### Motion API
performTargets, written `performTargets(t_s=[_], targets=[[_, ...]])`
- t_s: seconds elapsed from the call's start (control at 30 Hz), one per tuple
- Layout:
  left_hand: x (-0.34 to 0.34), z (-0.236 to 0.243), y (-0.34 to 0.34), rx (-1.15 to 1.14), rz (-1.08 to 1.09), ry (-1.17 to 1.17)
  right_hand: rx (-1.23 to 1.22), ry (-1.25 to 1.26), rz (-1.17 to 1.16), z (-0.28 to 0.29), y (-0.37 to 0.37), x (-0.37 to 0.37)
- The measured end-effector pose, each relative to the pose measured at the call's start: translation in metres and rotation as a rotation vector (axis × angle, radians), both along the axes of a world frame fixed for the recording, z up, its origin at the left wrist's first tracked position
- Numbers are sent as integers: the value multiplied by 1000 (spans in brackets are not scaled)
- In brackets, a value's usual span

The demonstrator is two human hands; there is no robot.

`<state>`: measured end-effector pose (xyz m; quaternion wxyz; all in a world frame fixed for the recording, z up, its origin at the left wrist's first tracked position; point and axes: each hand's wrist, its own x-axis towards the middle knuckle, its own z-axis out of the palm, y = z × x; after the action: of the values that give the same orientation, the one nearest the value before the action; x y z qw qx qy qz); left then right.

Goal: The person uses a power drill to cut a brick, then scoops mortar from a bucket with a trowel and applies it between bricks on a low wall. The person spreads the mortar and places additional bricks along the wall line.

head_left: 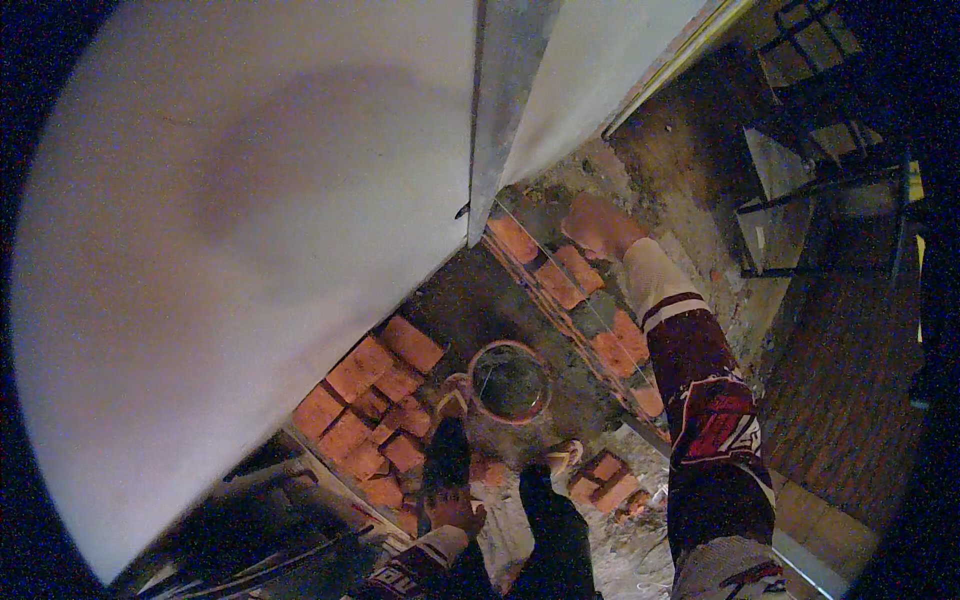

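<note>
My right arm reaches out to the far side, and my right hand (600, 226) is low beside a row of orange bricks (568, 277). Its fingers are blurred and dim, so whether they grip anything does not show. A thin taut string (545, 235) runs along the row, with grey mortar between some of the bricks. My left hand (457, 509) rests at my left leg, its fingers somewhat spread and nothing visible in it. Between my feet and the brick row stands a round bucket (510, 382) with a reddish rim and dark, wet-looking contents.
Loose bricks (365, 400) are heaped at the left, and a few more (607, 482) lie by my right foot. A large pale wall or panel (250, 250) fills the upper left, ending at a grey post (490, 130). Dark metal-framed furniture (830, 200) stands at the far right.
</note>
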<state>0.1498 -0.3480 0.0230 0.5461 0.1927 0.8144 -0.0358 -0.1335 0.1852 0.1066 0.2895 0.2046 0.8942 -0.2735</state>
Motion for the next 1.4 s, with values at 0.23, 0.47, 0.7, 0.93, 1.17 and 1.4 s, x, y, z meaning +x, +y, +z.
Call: performTargets(t_s=[0.23, 0.47, 0.7, 0.93, 1.17, 1.4], targets=[[-6, 13, 6, 9, 14, 41, 501, 228, 79, -14, -3, 24], [-2, 4, -6, 46, 91, -29, 650, 168, 85, -27, -39, 4], [10, -4, -15, 92, 46, 125, 731, 222, 303, -53, -56, -39], [8, -2, -23, 111, 39, 133, 799, 280, 280, -25, -43, -9], [12, -16, -31, 56, -42, 88, 666, 307, 278, -24, -67, -34], [9, -8, -25, 48, -13, 21, 664, 81, 271, -8, -38, -22]])
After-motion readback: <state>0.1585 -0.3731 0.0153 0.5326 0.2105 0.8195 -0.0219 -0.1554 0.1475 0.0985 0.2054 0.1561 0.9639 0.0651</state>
